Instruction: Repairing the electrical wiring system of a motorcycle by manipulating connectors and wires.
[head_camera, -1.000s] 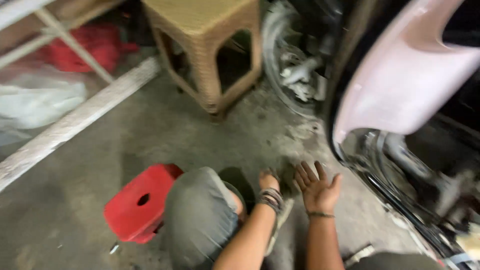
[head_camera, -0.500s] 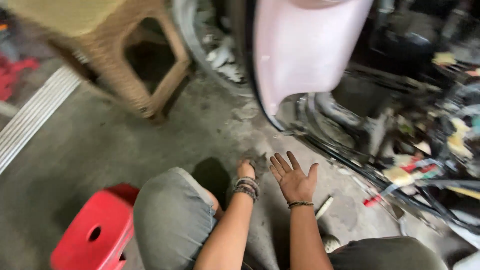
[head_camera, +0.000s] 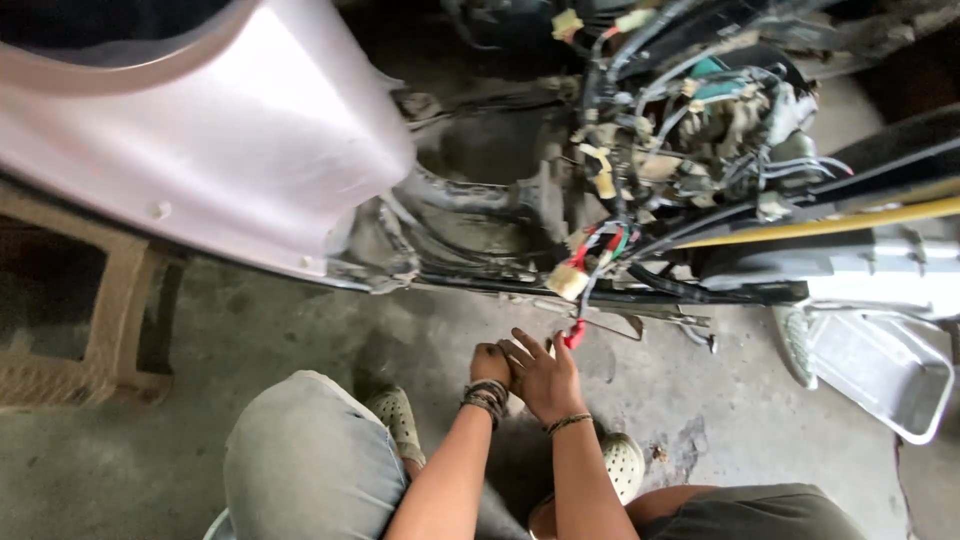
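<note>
Metal tray (head_camera: 880, 375) at right edge of frame, leaning on the floor, nothing visible in it. Left hand (head_camera: 491, 364) clenched, right hand (head_camera: 540, 375) fingers spread, both lower centre, touching each other. Red connector (head_camera: 574, 335) hangs just beside right hand under the wire bundle (head_camera: 600, 255). Bare concrete floor (head_camera: 250, 330) left of hands; pink panel (head_camera: 200, 140) fills upper left.

both hands (head_camera: 525, 372) together, stripped scooter (head_camera: 600, 200)
</note>
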